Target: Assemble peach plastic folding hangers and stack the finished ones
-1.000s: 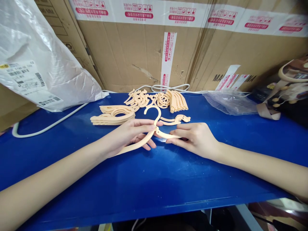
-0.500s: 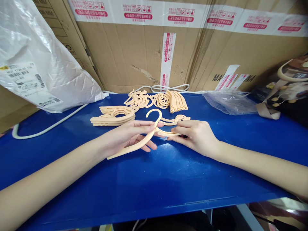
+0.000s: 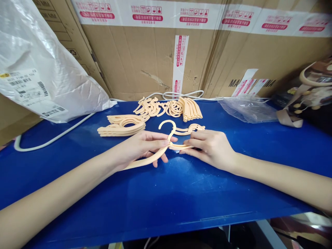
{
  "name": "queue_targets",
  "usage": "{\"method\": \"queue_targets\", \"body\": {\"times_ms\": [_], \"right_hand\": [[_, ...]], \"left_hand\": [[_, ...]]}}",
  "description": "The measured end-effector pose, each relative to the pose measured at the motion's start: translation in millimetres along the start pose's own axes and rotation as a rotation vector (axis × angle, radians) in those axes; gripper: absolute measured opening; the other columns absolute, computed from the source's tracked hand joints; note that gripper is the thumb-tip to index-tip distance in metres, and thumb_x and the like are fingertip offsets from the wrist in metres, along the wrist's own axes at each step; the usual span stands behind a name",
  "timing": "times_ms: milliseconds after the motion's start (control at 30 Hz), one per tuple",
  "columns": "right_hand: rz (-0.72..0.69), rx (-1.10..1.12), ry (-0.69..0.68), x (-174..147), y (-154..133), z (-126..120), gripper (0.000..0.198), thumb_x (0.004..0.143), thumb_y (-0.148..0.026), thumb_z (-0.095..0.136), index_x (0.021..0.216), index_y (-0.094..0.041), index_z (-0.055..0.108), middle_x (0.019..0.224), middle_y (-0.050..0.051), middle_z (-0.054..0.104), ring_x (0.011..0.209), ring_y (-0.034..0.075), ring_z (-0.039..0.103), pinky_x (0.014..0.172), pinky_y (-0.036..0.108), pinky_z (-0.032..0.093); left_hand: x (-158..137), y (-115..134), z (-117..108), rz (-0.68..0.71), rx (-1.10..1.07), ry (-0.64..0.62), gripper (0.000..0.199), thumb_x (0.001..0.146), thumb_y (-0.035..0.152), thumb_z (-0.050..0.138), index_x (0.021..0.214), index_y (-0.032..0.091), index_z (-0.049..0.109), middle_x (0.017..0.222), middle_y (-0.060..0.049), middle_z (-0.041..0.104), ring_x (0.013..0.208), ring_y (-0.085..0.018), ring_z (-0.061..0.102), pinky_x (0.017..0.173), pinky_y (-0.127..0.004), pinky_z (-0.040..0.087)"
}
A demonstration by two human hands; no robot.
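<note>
Hook (image 3: 173, 130) has dipped slightly. Left hand (image 3: 136, 146) and right hand (image 3: 212, 146) pinch the folding hanger (image 3: 145, 161), probably light, stiff; hold near pivot (image 3: 170, 144).

Pale hooked hanger (image 3: 160, 153), seemingly jointed

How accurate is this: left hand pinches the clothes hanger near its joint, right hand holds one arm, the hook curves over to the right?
One error: the hook curves over to the left, as the head view shows. The rest stands: the left hand pinches the clothes hanger near its joint, the right hand holds one arm.
</note>
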State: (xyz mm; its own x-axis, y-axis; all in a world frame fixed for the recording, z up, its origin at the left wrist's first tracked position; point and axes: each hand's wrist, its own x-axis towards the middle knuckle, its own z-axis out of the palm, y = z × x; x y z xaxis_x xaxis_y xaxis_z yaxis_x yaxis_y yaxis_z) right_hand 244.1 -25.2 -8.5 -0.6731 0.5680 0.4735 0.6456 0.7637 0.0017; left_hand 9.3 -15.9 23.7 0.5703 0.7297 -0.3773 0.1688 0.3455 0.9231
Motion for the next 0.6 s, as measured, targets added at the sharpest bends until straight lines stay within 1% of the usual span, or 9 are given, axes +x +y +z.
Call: {"method": "queue_targets", "body": {"times_ms": [133, 400, 500, 600], "right_hand": [[-0.023, -0.006, 0.022, -1.4, -0.2, 0.4, 0.036, 0.094, -0.044, 0.048, 0.084, -0.017, 0.07, 0.069, 0.0, 0.062, 0.064, 0.013, 0.058, 0.058, 0.026, 0.036], [-0.049, -0.023, 0.037, -2.1, -2.3, -1.2, 0.037, 0.095, -0.043, 0.047, 0.083, -0.017, 0.07, 0.065, -0.001, 0.059, 0.058, 0.012, 0.054, 0.055, 0.026, 0.034], [-0.058, -0.021, 0.051, -2.4, -2.4, -1.3, 0.037, 0.095, -0.043, 0.047, 0.083, -0.016, 0.069, 0.063, -0.001, 0.058, 0.057, 0.011, 0.054, 0.054, 0.025, 0.034], [-0.054, -0.019, 0.057, -3.3, -2.4, -1.2, 0.037, 0.095, -0.042, 0.047, 0.081, -0.016, 0.069, 0.061, -0.002, 0.058, 0.056, 0.011, 0.054, 0.053, 0.025, 0.033]], "left_hand": [[0.1, 0.1, -1.4, 0.014, 0.005, -0.016, 0.032, 0.088, 0.025, 0.062, 0.118, 0.016, 0.065, 0.063, -0.003, 0.07, 0.05, -0.009, 0.061, 0.045, -0.014, 0.05], [-0.8, -0.6, -4.4, 0.021, 0.036, -0.023, 0.031, 0.089, 0.028, 0.061, 0.118, 0.018, 0.066, 0.064, -0.002, 0.07, 0.047, -0.006, 0.058, 0.047, -0.012, 0.047], [-0.5, -1.3, -5.2, 0.031, 0.044, -0.023, 0.03, 0.088, 0.029, 0.062, 0.116, 0.018, 0.067, 0.064, -0.002, 0.07, 0.046, -0.005, 0.057, 0.047, -0.011, 0.046], [0.2, -2.3, -4.9, 0.03, 0.033, -0.012, 0.031, 0.089, 0.028, 0.061, 0.117, 0.018, 0.066, 0.064, -0.002, 0.07, 0.05, -0.007, 0.059, 0.047, -0.012, 0.046]]}}
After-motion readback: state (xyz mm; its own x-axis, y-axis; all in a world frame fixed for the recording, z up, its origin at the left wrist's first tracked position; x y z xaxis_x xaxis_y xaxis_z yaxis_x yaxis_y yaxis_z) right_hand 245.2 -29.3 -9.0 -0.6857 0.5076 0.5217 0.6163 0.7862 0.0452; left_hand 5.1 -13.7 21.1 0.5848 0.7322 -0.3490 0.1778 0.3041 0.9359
